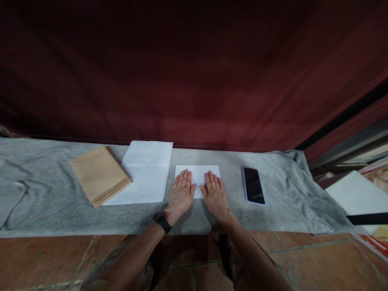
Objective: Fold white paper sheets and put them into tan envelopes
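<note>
A white sheet of paper [198, 170], which looks folded, lies on the grey cloth in front of me. My left hand [181, 192] rests flat on its left part, fingers stretched forward. On the right part my right hand [214, 194] lies flat too, with its fingers slightly apart. The two thumbs point toward each other with a small gap between them. Both palms hide the near corners of the paper. Left of my hands is a stack of larger white sheets [148, 178], with a crease across the top one.
Brown envelopes [97, 173] in a pile overlap the white stack's left side. A phone [254, 185] with a purple case lies to the right. Grey cloth [54, 210] covers the narrow bench, and a dark red curtain [194, 101] hangs behind it. White board-like material [357, 192] stands at far right.
</note>
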A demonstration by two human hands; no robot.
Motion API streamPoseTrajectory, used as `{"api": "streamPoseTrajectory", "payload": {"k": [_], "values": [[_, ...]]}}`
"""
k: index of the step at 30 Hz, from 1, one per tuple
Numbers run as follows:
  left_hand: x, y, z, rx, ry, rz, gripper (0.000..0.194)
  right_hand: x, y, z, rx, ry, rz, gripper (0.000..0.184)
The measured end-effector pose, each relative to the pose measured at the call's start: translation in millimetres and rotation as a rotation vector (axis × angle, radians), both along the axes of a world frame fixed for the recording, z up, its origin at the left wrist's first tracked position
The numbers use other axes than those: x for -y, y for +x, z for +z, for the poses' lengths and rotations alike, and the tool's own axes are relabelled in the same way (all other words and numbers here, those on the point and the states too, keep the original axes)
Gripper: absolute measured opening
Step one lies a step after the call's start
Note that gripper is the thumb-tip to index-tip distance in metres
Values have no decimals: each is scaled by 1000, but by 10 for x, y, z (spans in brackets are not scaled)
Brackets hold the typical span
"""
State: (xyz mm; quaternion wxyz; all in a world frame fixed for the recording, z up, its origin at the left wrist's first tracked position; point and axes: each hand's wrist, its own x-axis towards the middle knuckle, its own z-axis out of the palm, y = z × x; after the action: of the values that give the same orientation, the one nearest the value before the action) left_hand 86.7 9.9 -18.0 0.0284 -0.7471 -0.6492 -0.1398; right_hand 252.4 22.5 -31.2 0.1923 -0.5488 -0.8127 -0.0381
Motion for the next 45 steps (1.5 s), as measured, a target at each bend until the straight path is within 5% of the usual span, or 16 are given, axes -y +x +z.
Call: {"api": "streamPoseTrajectory", "payload": {"k": [22, 27, 33, 45], "values": [[51, -96, 26, -23, -17, 47, 63, 24, 479, -68, 49, 95, -143, 59], [51, -96, 9, -30, -22, 49, 65, 14, 401, 62, -2, 77, -138, 62], [47, -99, 9, -29, -20, 49, 65, 121, 77, 222, -28, -41, 84, 61], [51, -103, 63, -19, -20, 44, 63, 255, 2, 78, 9, -44, 82, 57]]}}
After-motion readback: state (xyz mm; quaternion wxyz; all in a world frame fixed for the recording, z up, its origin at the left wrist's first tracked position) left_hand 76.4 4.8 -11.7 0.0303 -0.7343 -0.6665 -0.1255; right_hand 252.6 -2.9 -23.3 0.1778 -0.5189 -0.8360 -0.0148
